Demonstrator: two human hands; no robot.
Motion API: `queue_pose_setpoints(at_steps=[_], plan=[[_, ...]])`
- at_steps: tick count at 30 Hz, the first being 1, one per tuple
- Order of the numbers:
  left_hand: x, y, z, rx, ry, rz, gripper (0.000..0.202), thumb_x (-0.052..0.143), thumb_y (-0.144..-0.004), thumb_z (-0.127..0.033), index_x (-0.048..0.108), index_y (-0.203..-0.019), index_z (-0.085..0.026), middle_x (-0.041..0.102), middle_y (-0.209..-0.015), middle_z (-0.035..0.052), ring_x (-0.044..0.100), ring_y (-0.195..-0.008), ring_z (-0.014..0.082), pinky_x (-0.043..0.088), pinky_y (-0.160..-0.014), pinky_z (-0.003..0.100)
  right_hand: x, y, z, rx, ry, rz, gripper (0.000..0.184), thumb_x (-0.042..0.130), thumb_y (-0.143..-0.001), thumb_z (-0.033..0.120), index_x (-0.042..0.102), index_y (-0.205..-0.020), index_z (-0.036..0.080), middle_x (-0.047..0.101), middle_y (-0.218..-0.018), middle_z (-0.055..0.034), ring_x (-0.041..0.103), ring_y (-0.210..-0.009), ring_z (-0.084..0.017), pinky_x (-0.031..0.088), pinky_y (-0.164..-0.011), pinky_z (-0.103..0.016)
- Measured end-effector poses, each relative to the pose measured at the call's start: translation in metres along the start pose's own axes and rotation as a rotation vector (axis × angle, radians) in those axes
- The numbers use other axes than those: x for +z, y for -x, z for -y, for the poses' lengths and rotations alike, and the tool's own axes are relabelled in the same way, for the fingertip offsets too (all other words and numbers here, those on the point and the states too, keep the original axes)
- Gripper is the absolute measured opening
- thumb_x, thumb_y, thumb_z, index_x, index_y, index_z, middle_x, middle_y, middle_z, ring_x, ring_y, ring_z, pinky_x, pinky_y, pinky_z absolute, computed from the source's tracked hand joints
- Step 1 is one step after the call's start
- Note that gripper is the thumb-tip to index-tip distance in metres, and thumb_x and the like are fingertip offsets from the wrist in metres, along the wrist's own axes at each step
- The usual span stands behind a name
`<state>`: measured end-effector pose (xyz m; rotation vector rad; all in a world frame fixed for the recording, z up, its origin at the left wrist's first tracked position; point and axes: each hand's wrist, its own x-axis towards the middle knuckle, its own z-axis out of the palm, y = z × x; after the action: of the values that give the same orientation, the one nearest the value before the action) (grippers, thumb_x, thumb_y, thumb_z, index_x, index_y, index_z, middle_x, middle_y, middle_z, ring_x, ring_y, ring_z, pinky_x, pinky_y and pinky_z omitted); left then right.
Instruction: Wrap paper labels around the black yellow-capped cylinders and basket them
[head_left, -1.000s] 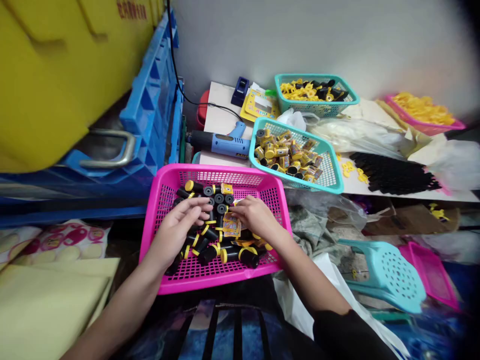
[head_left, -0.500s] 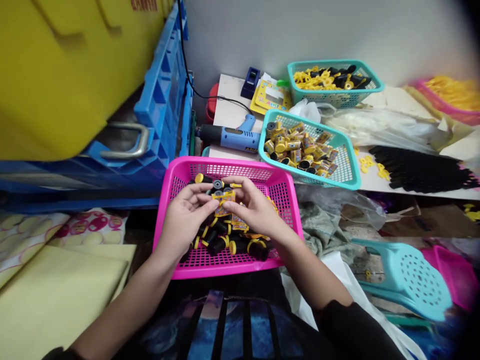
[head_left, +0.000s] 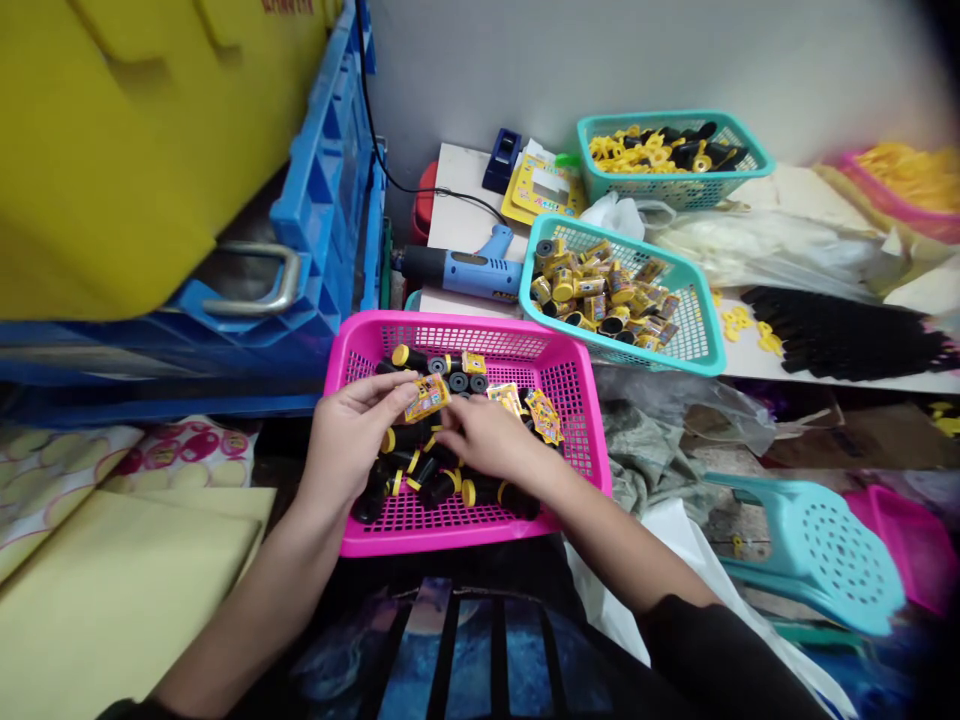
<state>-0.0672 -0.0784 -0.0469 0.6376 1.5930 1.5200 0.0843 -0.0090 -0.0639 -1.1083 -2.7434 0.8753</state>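
Observation:
My left hand [head_left: 346, 432] pinches a small printed yellow label sleeve [head_left: 427, 398] between thumb and fingers, over the left part of the pink basket [head_left: 469, 540]. My right hand [head_left: 487, 435] is low in the basket, among black cylinders with yellow ends [head_left: 442, 487]. Its visible fingers are curved and apart; I see nothing held in them, though some fingertips are hidden. Beyond the hands, grey-ended cylinders [head_left: 457, 383] stand upright near one with a label around it [head_left: 473, 363]. More loose printed labels [head_left: 545, 415] lie at the basket's right side.
A turquoise basket [head_left: 716, 345] of labelled cylinders adjoins the pink one at the back right. Behind it stands another turquoise basket [head_left: 675, 190] with yellow and black parts. A blue heat gun [head_left: 472, 272] lies on the table. Blue crates [head_left: 311, 215] border the left; a turquoise stool [head_left: 840, 560] is right.
My hands have moved apart. The label sleeve stays in my left hand, now tilted, while my right hand has let go of it and dropped lower among the cylinders.

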Motion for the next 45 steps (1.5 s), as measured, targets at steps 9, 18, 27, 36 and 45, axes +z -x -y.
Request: queue_pose_setpoints(at_steps=[9, 18, 27, 36, 45], plan=[[-0.003, -0.005, 0.017, 0.013, 0.047, -0.038, 0.030, 0.079, -0.066, -0.041, 0.077, -0.084, -0.016, 0.076, -0.073, 0.0045, 0.069, -0.064, 0.0168, 0.056, -0.064, 0.027, 0.038, 0.002, 0.018, -0.064, 0.344, 0.100, 0.027, 0.043, -0.087, 0.010, 0.058, -0.109, 0.009, 0.069, -0.087, -0.0158, 0.059, -0.092, -0.031, 0.042, -0.073, -0.041], [-0.012, -0.005, 0.026, 0.074, 0.104, -0.026, 0.030, 0.076, -0.072, -0.040, 0.077, -0.089, -0.016, 0.078, -0.086, 0.0069, 0.072, -0.081, 0.0208, 0.055, -0.080, 0.033, -0.019, 0.006, -0.022, 0.015, -0.686, -0.093, 0.025, 0.061, -0.073, 0.025, 0.059, -0.098, 0.020, 0.061, -0.088, -0.0022, 0.058, -0.072, -0.014, 0.047, -0.066, -0.029], [-0.007, -0.002, 0.022, 0.107, 0.018, -0.007, 0.025, 0.077, -0.071, -0.039, 0.078, -0.088, -0.020, 0.078, -0.085, 0.0033, 0.072, -0.082, 0.0207, 0.056, -0.078, 0.030, -0.034, 0.010, -0.024, -0.109, -1.282, -0.210, 0.032, 0.081, -0.064, 0.026, 0.064, -0.090, 0.020, 0.064, -0.082, 0.0009, 0.061, -0.068, -0.010, 0.051, -0.062, -0.023], [-0.005, 0.004, 0.018, 0.196, -0.121, 0.016, 0.023, 0.071, -0.077, -0.041, 0.078, -0.088, -0.022, 0.078, -0.091, 0.0032, 0.071, -0.087, 0.0206, 0.055, -0.081, 0.030, -0.029, 0.008, -0.026, -0.062, -1.173, -0.134, 0.027, 0.077, -0.071, 0.033, 0.068, -0.090, 0.017, 0.063, -0.072, 0.0015, 0.059, -0.063, -0.010, 0.048, -0.063, -0.026], [0.004, 0.008, 0.006, 0.081, -0.023, 0.149, 0.039, 0.077, -0.071, -0.039, 0.071, -0.104, -0.018, 0.076, -0.087, 0.0051, 0.071, -0.067, 0.0175, 0.059, -0.064, 0.030, -0.015, 0.005, -0.014, -0.185, -1.177, -0.368, 0.037, 0.081, -0.067, 0.027, 0.058, -0.095, 0.021, 0.060, -0.098, -0.0019, 0.062, -0.093, -0.014, 0.053, -0.088, -0.034]])
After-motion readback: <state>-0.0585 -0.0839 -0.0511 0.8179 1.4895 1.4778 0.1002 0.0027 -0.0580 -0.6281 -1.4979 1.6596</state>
